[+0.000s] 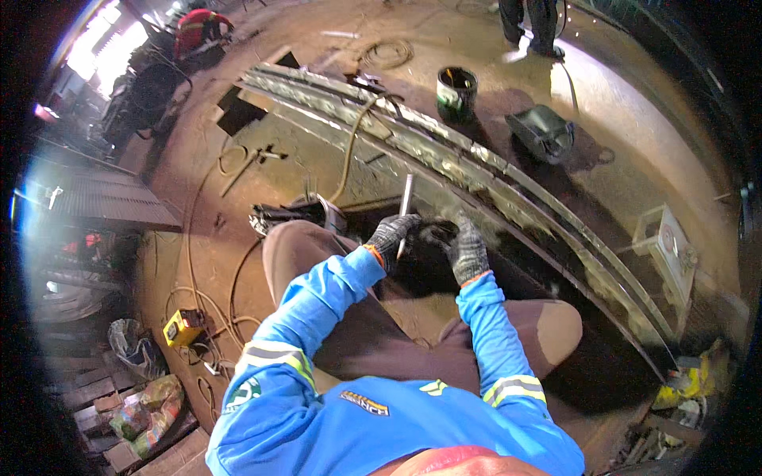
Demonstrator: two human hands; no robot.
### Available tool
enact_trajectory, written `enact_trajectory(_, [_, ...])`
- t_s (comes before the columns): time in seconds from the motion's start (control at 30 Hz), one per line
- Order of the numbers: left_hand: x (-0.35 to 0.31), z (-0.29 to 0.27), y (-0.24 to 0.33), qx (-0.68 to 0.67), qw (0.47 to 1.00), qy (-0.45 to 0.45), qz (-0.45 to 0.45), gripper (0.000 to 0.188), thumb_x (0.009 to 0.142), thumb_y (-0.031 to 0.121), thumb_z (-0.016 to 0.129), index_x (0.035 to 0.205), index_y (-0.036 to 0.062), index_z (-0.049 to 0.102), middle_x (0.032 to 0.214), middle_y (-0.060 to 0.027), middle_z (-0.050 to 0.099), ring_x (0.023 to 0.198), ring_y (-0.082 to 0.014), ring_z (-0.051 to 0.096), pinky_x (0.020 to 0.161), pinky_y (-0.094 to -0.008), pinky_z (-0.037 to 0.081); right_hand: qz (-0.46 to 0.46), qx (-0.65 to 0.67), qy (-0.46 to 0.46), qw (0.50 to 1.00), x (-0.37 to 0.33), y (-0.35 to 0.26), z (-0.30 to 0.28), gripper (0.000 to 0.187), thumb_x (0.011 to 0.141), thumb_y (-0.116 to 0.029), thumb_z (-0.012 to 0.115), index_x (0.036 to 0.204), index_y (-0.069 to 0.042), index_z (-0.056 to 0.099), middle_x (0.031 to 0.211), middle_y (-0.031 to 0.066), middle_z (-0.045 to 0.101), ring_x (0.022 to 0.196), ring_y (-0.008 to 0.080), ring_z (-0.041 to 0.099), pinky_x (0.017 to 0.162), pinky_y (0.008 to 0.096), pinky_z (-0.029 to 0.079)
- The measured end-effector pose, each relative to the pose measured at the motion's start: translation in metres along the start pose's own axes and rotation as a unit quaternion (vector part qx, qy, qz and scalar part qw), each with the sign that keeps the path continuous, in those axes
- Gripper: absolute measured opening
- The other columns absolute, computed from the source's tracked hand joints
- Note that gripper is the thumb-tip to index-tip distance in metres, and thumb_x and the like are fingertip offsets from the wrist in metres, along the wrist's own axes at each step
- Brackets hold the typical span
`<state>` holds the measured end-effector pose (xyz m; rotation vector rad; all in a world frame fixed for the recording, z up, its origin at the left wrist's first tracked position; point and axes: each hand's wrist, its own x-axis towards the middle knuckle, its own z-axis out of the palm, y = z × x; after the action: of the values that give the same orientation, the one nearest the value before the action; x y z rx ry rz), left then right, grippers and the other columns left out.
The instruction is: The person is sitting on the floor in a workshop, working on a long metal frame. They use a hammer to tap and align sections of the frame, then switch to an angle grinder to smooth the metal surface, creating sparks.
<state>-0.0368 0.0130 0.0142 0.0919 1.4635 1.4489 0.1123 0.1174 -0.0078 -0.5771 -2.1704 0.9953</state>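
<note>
My left hand (391,239), in a grey knit glove with an orange cuff, is closed round a slim pale rod (408,193). The rod stands nearly upright, its lower end showing below my fingers. Close by on the right is my right hand (468,252), gloved alike, with fingers bent toward a dark thing (435,233) between the hands. Shadow hides what that thing is. Just beyond both hands runs a pair of long, curved metal beams (444,163), slanting from far left to near right. My legs are folded beneath my forearms.
Past the beams stand a dark bucket (456,95) and a welding helmet (543,133). Cables (190,262) snake over the floor at left, near a yellow box (183,328). A white frame (667,242) is at right. One person (533,28) stands far right near sparks; another (198,32) bends far left.
</note>
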Motion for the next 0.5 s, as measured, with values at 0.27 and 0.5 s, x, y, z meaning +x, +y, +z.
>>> enact_trajectory(0.27, [-0.02,0.026,0.018,-0.029,0.983,-0.181,0.004,0.033,0.085,0.006,0.05,0.117,0.0055,0.053,0.09,-0.0066,0.061,0.075,-0.0132,0.059,0.064,-0.0262,0.05,0.046,0.059,0.083,0.994,-0.001,0.031,0.04,0.036,0.078,-0.019,0.06,0.112,-0.006,0.056,0.115,0.016,0.054,0.107,0.0324,0.05,0.097,0.0398,0.037])
enact_trajectory(0.5, [-0.022,0.018,0.025,0.012,0.959,-0.283,-0.003,0.038,0.081,0.007,0.053,0.119,-0.0003,0.051,0.094,-0.0077,0.062,0.078,-0.0135,0.059,0.072,-0.0237,0.049,0.142,0.243,-0.139,0.949,-0.019,0.049,0.045,0.037,0.075,-0.022,0.063,0.109,-0.009,0.057,0.109,0.0129,0.056,0.102,0.0287,0.051,0.092,0.0369,0.039])
